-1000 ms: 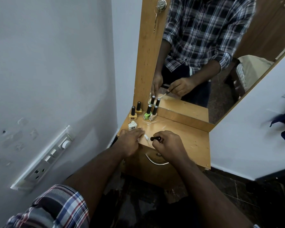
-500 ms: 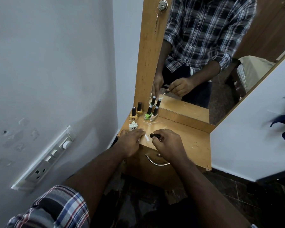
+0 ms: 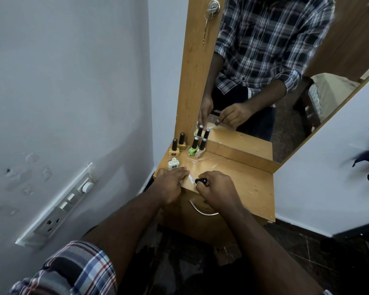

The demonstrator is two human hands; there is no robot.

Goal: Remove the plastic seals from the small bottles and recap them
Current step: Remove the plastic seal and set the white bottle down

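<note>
The open bottle (image 3: 173,163) stands on the bench (image 3: 243,184) just behind the left hand (image 3: 172,184), whose flat fingers rest there. The right hand (image 3: 216,189) pinches the black cap (image 3: 200,181). The bottle is probably light, slick glass; grip its square body.

Small bottles — five on the wooden shelf (image 3: 243,184):
- Capped, four: orange-yellow bottle (image 3: 173,151), gold bottle (image 3: 182,143), green bottle (image 3: 192,150), beige bottle (image 3: 200,152).
- Uncapped, one: white bottle (image 3: 173,164).

Loose black caps — one, black cap (image 3: 201,181).
Hands: two, left hand (image 3: 171,184) and right hand (image 3: 216,189).
Mirrors: one (image 3: 285,71).
Wall switch panels: one (image 3: 58,207).
Drawer handles: one (image 3: 202,211).
</note>
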